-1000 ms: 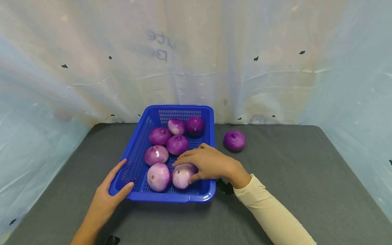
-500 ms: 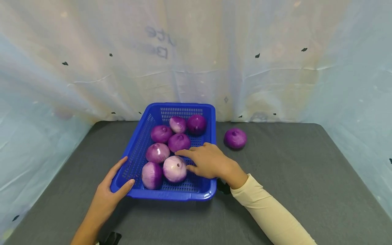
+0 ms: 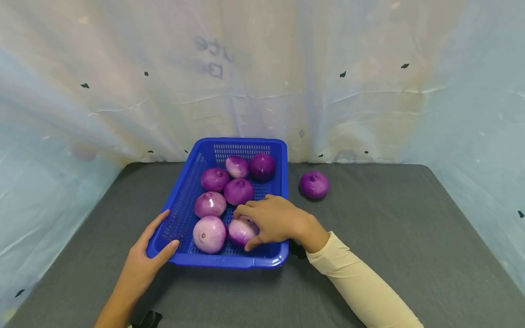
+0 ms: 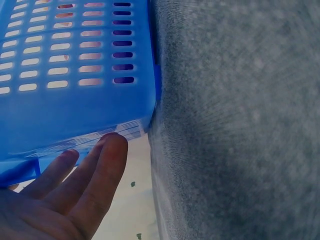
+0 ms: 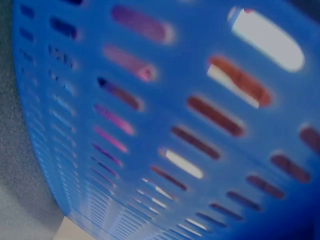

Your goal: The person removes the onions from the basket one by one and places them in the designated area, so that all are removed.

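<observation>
Head view shows the left hand nearest, its thumb and pointing finger spread wide as it holds the corner of the blue basket. A bit farther off, the right hand has its fingers and thumb bent around a pale purple onion inside the basket. I cannot tell how hard they squeeze. Just left of those fingers sits a whitish-pink onion. Past the fingertips, five more onions sit in the basket, some close together. One lone onion is out on the tabletop, farther away and to the right of the right fingers.

So seven onions are in and one is out. My guess is that the work is partway along: the right fingers have not let go of their onion yet, and no fingers touch the lone one.
</observation>
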The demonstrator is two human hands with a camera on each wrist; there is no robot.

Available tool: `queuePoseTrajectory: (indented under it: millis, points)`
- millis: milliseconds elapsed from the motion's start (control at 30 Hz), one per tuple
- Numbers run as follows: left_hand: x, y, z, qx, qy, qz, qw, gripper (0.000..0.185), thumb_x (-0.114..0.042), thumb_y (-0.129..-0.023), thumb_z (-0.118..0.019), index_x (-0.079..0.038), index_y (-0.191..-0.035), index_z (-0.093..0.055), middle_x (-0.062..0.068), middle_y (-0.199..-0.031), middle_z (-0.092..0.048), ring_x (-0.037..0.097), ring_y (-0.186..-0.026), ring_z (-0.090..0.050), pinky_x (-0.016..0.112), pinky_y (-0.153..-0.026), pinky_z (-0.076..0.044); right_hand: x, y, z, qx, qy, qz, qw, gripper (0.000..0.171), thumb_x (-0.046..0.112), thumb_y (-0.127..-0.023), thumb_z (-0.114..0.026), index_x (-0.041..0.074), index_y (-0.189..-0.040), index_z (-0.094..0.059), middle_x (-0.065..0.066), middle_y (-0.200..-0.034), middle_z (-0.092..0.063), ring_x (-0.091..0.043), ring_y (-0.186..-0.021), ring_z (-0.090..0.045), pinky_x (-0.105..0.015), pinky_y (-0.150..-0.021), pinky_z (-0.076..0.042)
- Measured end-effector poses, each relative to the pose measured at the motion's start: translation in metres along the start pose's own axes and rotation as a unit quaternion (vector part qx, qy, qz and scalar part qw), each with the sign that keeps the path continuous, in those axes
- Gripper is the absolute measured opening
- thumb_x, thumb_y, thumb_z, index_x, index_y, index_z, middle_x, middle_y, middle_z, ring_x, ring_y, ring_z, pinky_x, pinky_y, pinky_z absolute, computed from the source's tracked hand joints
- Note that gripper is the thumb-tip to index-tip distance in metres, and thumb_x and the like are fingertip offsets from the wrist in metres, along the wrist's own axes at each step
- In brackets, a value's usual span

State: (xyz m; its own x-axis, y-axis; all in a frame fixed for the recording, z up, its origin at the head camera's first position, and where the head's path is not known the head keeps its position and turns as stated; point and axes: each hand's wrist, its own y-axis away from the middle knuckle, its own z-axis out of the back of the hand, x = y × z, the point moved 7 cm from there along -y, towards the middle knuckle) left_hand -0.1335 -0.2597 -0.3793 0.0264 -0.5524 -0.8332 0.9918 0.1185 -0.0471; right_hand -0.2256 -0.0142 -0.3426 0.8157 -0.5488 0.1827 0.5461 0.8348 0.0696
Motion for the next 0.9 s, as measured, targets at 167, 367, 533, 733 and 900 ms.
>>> queuePoseTrajectory:
  millis: [167,367,533,733,900]
  points:
    - [0.0001,0.0003,0.0008,0.002,-0.006,0.007,1.0000,0.070,-0.027,-0.097,-0.064,-0.041,-0.155,-0.028,0.014,-0.157,-0.038,-0.015,-0.111,-0.046,0.005,-0.085,-0.040,-0.0004,0.0010,0.0014,0.005,0.000,-0.002,1.000,0.055,0.061,-0.090,-0.061,0.041,-0.140,-0.048,0.009,-0.121,-0.066,-0.011,-0.104,-0.064,-0.038,-0.092,-0.050]
    - [0.0000,-0.0002,0.0007,0.006,-0.010,0.011,0.9999,0.070,-0.028,-0.097,-0.064,-0.043,-0.155,-0.027,0.012,-0.158,-0.037,-0.014,-0.113,-0.045,0.006,-0.085,-0.041,-0.0017,0.0030,0.0029,0.005,-0.007,-0.003,1.000,0.044,0.055,-0.103,-0.037,0.048,-0.146,-0.041,0.008,-0.120,-0.071,-0.011,-0.100,-0.067,-0.038,-0.084,-0.053]
    - [-0.0009,-0.0006,0.0003,0.006,-0.007,0.004,0.9999,0.070,-0.027,-0.097,-0.064,-0.042,-0.155,-0.028,0.013,-0.157,-0.038,-0.014,-0.113,-0.045,0.006,-0.086,-0.041,-0.0042,0.0009,0.0037,-0.012,-0.018,-0.014,1.000,0.039,0.042,-0.106,-0.037,0.043,-0.144,-0.047,0.006,-0.145,-0.056,-0.018,-0.108,-0.068,-0.042,-0.090,-0.054]
    - [-0.0019,-0.0005,-0.0003,0.004,-0.001,-0.011,0.9999,0.069,-0.024,-0.097,-0.063,-0.039,-0.155,-0.029,0.014,-0.156,-0.039,-0.014,-0.113,-0.046,0.006,-0.086,-0.041,-0.0050,-0.0008,0.0053,-0.022,-0.027,-0.018,0.999,0.039,0.041,-0.103,-0.047,0.037,-0.142,-0.053,0.002,-0.153,-0.047,-0.023,-0.110,-0.067,-0.045,-0.096,-0.053]
    - [-0.0012,-0.0004,-0.0003,0.006,-0.005,-0.007,1.0000,0.069,-0.025,-0.097,-0.063,-0.040,-0.155,-0.029,0.014,-0.157,-0.038,-0.013,-0.114,-0.046,0.006,-0.086,-0.041,-0.0060,-0.0009,0.0017,0.000,-0.027,-0.045,0.999,0.073,0.057,-0.080,-0.076,0.036,-0.145,-0.049,0.007,-0.152,-0.048,-0.022,-0.120,-0.063,-0.045,-0.099,-0.050]
